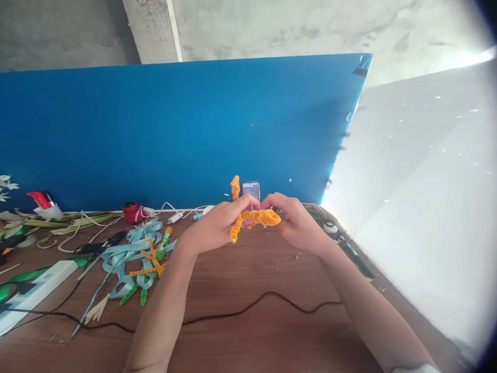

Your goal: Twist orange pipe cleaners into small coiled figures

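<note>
Above the middle of the table, an orange pipe-cleaner figure (261, 217) is held between my two hands. It has a thick coiled part pointing right, a short twisted piece hanging down at the left and a looped piece standing up behind. My left hand (217, 224) is closed, its thumb and fingers pinching the figure near its middle. My right hand (297, 223) is closed too, its bent fingers at the back of the thick coil; the fingertips are partly hidden behind it.
Left on the brown table (233, 342) lie tangled light-blue ribbon (116, 257), another orange pipe-cleaner piece (154, 264), green pieces (130, 294) and a white power strip (39, 290). A black cable (248, 309) crosses the front. A phone (251, 188) leans against the blue partition (186, 129).
</note>
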`<state>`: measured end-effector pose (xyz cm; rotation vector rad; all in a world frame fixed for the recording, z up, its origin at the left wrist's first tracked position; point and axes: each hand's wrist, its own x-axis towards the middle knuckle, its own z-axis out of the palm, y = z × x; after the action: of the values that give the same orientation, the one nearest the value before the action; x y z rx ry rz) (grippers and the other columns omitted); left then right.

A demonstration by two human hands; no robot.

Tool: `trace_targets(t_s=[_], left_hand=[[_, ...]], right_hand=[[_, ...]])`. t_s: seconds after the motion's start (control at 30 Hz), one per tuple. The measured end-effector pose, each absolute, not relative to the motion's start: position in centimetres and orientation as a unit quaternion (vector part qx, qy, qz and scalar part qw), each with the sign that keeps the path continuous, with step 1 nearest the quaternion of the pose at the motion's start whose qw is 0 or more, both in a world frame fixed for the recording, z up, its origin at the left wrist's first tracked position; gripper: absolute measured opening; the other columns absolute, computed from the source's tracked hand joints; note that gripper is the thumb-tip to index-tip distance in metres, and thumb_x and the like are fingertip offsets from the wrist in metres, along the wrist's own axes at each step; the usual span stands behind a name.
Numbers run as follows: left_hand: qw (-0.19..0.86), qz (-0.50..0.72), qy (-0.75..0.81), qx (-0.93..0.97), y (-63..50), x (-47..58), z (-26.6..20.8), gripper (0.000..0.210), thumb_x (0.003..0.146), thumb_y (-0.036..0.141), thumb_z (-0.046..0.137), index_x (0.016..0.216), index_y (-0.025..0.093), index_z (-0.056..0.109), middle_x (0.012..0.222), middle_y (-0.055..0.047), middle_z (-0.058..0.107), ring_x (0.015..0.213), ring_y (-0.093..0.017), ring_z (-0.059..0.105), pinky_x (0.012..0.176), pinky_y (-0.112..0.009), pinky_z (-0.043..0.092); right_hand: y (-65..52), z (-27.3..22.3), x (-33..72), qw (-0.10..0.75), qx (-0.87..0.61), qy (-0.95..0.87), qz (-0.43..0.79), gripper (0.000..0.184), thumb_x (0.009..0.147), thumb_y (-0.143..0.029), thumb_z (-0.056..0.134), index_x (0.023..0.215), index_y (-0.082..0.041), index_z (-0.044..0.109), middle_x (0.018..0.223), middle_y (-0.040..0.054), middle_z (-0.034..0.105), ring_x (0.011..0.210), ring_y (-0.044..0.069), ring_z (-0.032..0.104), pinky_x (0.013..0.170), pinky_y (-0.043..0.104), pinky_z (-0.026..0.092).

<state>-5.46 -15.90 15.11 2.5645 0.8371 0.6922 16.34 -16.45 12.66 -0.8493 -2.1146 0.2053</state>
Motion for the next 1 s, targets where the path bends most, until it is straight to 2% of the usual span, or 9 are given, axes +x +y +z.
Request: trace_targets(t_s=[0.17,0.37,0.5,0.6,0.67,0.73,0.77,0.83,1.0], left_hand=[[0.189,0.266,0.298,0.897,-16.7,-6.0,15.5,0.023,0.096,0.032,0.051,0.118,0.029,0.055,0.087,0.0,0.068,0.07,-0.016,0.063,0.061,-0.024,0.047],[0.169,0.295,0.349,0.873,-16.9,-5.6,15.5,0.024,0.098,0.04,0.05,0.118,0.028,0.056,0.089,0.0,0.068,0.074,-0.016,0.064,0.063,-0.025,0.047],[0.127,0.359,0.338,0.861,-15.8,-4.5,14.6,0.031,0.099,0.035,0.05,0.129,0.03,0.052,0.119,-0.004,0.066,0.102,-0.019,0.065,0.085,-0.03,0.052],[0.0,0.446,0.336,0.83,-14.7,-3.6,13.6,0.044,0.098,0.035,0.052,0.141,0.03,0.044,0.145,-0.009,0.05,0.133,-0.026,0.049,0.104,-0.042,0.045],[-0.107,0.511,0.329,0.787,-14.2,-2.9,12.8,0.047,0.096,0.036,0.055,0.14,0.025,0.045,0.15,-0.013,0.044,0.14,-0.03,0.042,0.108,-0.047,0.041],[-0.178,0.53,0.301,0.773,-14.3,-2.0,11.9,0.031,0.096,0.035,0.054,0.122,0.02,0.058,0.129,-0.013,0.061,0.123,-0.027,0.056,0.1,-0.042,0.045],[-0.189,0.508,0.283,0.792,-14.5,-1.5,11.4,0.021,0.097,0.034,0.05,0.106,0.02,0.063,0.107,-0.01,0.069,0.104,-0.024,0.064,0.09,-0.037,0.048],[-0.152,0.4,0.273,0.862,-15.1,-0.4,10.6,0.031,0.099,0.036,0.044,0.079,0.021,0.062,0.072,-0.004,0.066,0.069,-0.017,0.062,0.068,-0.031,0.045],[0.078,0.22,0.31,0.922,-15.7,2.4,8.8,0.053,0.09,0.066,0.049,0.066,0.021,0.06,0.058,-0.003,0.063,0.053,-0.018,0.055,0.053,-0.031,0.033]], right_hand=[[-17.4,12.9,16.0,0.444,-0.299,-0.81,0.24,0.01,0.09,-0.026,0.057,0.086,-0.026,0.067,0.078,0.0031,0.063,0.074,0.021,0.055,0.066,0.032,0.042],[-17.3,12.9,15.5,0.455,-0.289,-0.758,0.368,0.024,0.091,-0.044,0.062,0.104,-0.026,0.072,0.092,0.003,0.069,0.084,0.02,0.06,0.073,0.034,0.048],[-16.4,12.7,15.4,0.472,-0.292,-0.737,0.386,0.024,0.089,-0.045,0.065,0.096,-0.022,0.071,0.087,0.0018,0.068,0.075,0.016,0.058,0.068,0.029,0.047],[-14.9,12.1,15.7,0.515,-0.33,-0.676,0.412,0.027,0.085,-0.047,0.068,0.086,-0.02,0.068,0.076,-0.0001,0.064,0.065,0.012,0.054,0.059,0.026,0.042],[-13.8,11.7,16.0,0.54,-0.35,-0.617,0.452,0.029,0.081,-0.048,0.072,0.083,-0.02,0.066,0.073,-0.0009,0.061,0.063,0.011,0.053,0.055,0.024,0.039],[-12.9,11.2,16.3,0.562,-0.349,-0.557,0.502,0.031,0.077,-0.047,0.077,0.081,-0.019,0.065,0.073,-0.0009,0.06,0.062,0.011,0.053,0.053,0.024,0.037],[-12.6,11.1,16.3,0.571,-0.342,-0.531,0.524,0.031,0.074,-0.046,0.079,0.082,-0.019,0.065,0.074,-0.0008,0.06,0.062,0.01,0.053,0.053,0.024,0.037],[-12.2,10.8,16.4,0.586,-0.328,-0.492,0.554,0.032,0.07,-0.042,0.082,0.083,-0.019,0.065,0.075,-0.0012,0.06,0.061,0.01,0.052,0.053,0.024,0.037],[-12.4,10.7,15.9,0.598,-0.331,-0.486,0.544,0.031,0.07,-0.041,0.083,0.083,-0.019,0.065,0.073,-0.0019,0.059,0.061,0.009,0.052,0.053,0.024,0.037]])
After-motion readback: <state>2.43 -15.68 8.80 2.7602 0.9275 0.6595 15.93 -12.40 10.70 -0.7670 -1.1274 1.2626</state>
